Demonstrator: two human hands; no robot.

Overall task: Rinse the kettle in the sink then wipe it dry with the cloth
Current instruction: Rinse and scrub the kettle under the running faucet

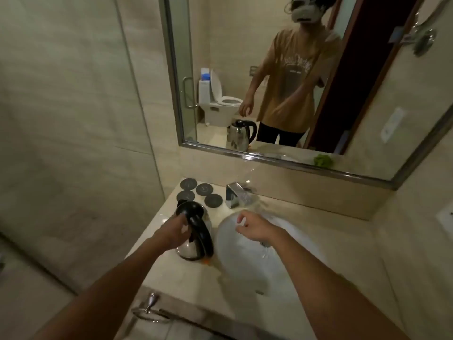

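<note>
The left grip seems closed on the kettle standing on the table, while the right grip hangs loosely open, empty, over the sink.

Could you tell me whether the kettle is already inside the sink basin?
No, the kettle stands on the counter left of the sink, with the left hand at its handle.

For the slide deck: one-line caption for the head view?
Left hand grips steel kettle's black handle on beige counter; right hand hovers over white sink.
</note>
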